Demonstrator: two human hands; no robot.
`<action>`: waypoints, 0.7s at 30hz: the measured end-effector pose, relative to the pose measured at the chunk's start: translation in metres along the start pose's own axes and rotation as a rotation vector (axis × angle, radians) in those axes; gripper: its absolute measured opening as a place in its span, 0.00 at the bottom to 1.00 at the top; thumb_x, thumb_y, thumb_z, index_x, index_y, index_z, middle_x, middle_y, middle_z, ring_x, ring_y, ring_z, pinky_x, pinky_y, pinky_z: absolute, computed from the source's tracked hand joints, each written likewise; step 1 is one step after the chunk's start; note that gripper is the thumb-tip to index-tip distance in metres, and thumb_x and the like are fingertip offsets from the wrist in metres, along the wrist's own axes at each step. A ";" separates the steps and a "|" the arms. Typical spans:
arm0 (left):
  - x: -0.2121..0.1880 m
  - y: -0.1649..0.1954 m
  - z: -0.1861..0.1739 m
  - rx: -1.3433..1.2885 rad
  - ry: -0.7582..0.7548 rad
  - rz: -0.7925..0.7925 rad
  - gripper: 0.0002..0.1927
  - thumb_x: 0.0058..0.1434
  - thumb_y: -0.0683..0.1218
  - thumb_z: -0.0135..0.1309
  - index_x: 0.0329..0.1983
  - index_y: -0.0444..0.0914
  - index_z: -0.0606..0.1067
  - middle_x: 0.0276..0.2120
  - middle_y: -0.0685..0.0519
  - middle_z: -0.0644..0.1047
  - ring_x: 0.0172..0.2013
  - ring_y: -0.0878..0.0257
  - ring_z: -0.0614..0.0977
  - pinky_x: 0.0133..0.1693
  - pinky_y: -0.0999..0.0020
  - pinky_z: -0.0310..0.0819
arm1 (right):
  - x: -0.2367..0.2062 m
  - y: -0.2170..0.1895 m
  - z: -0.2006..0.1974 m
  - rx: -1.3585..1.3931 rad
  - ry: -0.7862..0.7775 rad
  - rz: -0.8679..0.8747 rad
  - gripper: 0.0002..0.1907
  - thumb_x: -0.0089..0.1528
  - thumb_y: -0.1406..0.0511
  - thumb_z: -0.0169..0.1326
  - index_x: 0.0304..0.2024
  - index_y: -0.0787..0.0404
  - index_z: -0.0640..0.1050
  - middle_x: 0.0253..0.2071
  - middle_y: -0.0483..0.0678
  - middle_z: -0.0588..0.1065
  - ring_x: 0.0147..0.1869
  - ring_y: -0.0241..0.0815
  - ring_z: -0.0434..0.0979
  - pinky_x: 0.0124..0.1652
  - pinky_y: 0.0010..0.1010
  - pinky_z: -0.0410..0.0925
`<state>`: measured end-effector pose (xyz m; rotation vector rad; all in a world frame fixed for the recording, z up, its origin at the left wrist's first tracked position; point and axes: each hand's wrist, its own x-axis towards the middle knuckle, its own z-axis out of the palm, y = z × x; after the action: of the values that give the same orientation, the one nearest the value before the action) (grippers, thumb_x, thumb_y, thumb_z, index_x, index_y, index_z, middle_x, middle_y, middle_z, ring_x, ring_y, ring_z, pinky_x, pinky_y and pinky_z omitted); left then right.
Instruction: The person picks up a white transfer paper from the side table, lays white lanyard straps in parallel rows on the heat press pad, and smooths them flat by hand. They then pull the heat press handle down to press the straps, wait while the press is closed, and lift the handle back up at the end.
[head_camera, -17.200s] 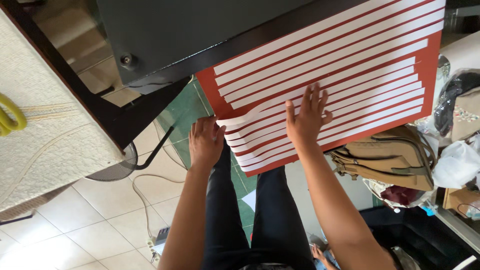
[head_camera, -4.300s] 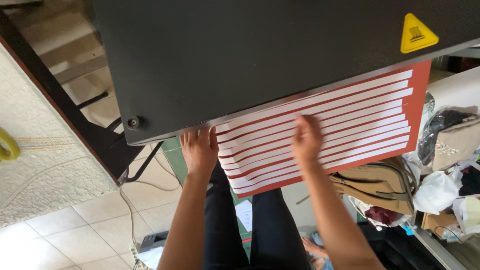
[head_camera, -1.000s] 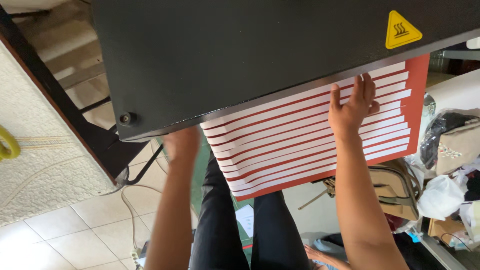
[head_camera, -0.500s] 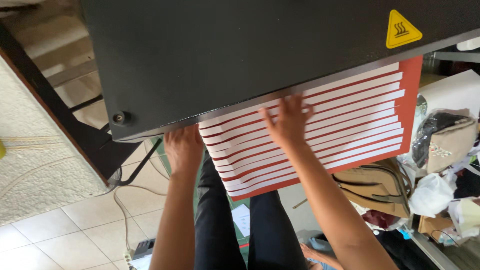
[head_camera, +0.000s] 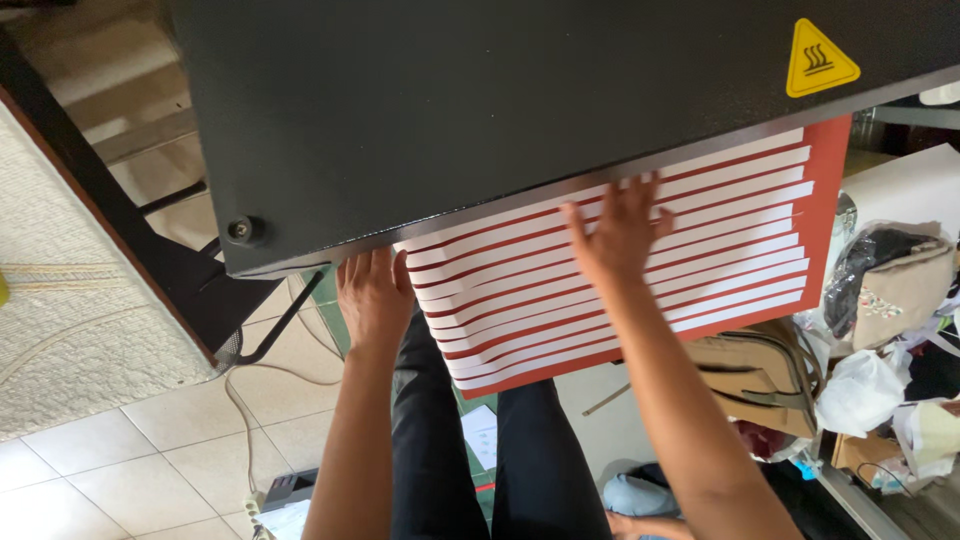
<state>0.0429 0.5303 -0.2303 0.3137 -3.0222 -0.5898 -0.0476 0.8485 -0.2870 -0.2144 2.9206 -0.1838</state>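
Flat, right hand (head_camera: 615, 235) fingers spread on striped sheet (head_camera: 640, 270).

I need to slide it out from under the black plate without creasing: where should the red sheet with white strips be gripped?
Probably best at the bare red near edge of the red sheet with white strips, coming from the person's side. Its far part lies under the black flat press plate, so only that edge overhangs freely. The left hand is at its left corner; the right hand rests flat on the strips.
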 end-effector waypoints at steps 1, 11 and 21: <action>-0.001 0.001 0.000 -0.013 0.015 0.000 0.12 0.64 0.42 0.57 0.49 0.33 0.77 0.37 0.47 0.79 0.40 0.50 0.81 0.48 0.53 0.73 | -0.004 -0.012 0.003 -0.028 -0.027 -0.011 0.45 0.70 0.37 0.30 0.67 0.69 0.67 0.73 0.70 0.59 0.81 0.67 0.46 0.63 0.65 0.47; 0.003 0.014 0.026 -0.093 -0.126 -0.144 0.03 0.66 0.39 0.55 0.36 0.37 0.78 0.30 0.47 0.79 0.35 0.48 0.81 0.50 0.53 0.73 | -0.031 -0.099 0.013 0.176 -0.075 -0.374 0.36 0.74 0.41 0.38 0.60 0.67 0.72 0.59 0.60 0.69 0.72 0.57 0.63 0.59 0.57 0.54; 0.029 0.027 0.049 -0.109 -0.172 -0.045 0.10 0.56 0.44 0.60 0.39 0.34 0.80 0.33 0.41 0.80 0.33 0.41 0.82 0.37 0.47 0.76 | 0.009 0.051 -0.003 0.017 0.053 0.186 0.35 0.75 0.48 0.42 0.76 0.63 0.59 0.78 0.67 0.51 0.83 0.63 0.44 0.69 0.63 0.46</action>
<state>0.0053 0.5671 -0.2650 0.3429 -3.1364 -0.8225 -0.0640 0.8977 -0.2929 0.0660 2.9680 -0.1872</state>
